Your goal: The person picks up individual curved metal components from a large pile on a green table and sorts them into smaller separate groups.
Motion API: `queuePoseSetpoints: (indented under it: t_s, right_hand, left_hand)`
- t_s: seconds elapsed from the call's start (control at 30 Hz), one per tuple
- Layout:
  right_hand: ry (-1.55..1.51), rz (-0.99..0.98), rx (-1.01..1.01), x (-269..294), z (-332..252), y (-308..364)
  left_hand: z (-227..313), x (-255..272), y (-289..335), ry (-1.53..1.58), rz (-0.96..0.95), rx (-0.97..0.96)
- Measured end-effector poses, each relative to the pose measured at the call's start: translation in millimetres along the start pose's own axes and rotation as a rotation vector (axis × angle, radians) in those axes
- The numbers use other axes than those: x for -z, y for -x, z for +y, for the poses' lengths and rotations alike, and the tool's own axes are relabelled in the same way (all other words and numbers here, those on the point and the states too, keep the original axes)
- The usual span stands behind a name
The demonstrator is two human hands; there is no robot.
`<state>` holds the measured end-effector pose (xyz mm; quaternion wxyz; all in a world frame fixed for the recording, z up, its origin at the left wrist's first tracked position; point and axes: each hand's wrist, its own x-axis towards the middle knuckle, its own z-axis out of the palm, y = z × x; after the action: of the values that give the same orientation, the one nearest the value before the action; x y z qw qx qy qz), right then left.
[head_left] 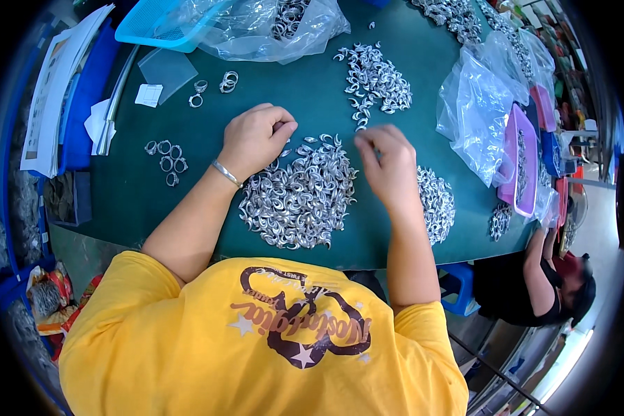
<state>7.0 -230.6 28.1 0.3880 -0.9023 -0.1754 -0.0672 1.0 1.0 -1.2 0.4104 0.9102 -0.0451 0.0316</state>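
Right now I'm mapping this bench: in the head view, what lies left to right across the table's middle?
Paper stack → ring cluster → left hand → big metal pile → right hand → clear bag → pink tray.

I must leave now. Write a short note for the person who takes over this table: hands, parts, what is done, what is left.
Left hand: closed in a fist at the top edge of the big pile of silver curved parts; what it holds is hidden.
Right hand: fingers pinched, blurred, just right of that pile.
Done, it seems: six rings set in a group at the left, a few more rings farther up.
Left: the big pile and the smaller piles.
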Motion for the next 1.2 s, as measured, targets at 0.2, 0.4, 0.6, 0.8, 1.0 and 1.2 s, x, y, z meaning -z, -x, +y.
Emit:
queuePoseSetpoints:
  t_s: [0.2,0.4,0.6,0.8,1.0,1.2]
  right_hand:
    - [0.219,0.029,-0.134,-3,26,3]
    - [0.157,0.068,0.016,4,29,1]
    - [0.363,0.021,0.032,4,27,23]
    - [0.532,0.058,-0.167,73,29,38]
    - [0.389,0.027,-0.029,57,25,16]
    - [0.138,-0.039,0.296,-8,33,-14]
  left_hand:
    - [-1,-2,-1,0.014,0.016,-0.006]
    - [-2,-1,0,-0.002,0.007,-0.009]
    - [1,-5,-2,-0.002,0.019,-0.04]
    - [-5,-3,0,-0.036,0.003,0.006]
    - [2,-4,-2,-0.011,0.007,-0.01]
    - [-1,1,-1,0.019,0.0,-0.002]
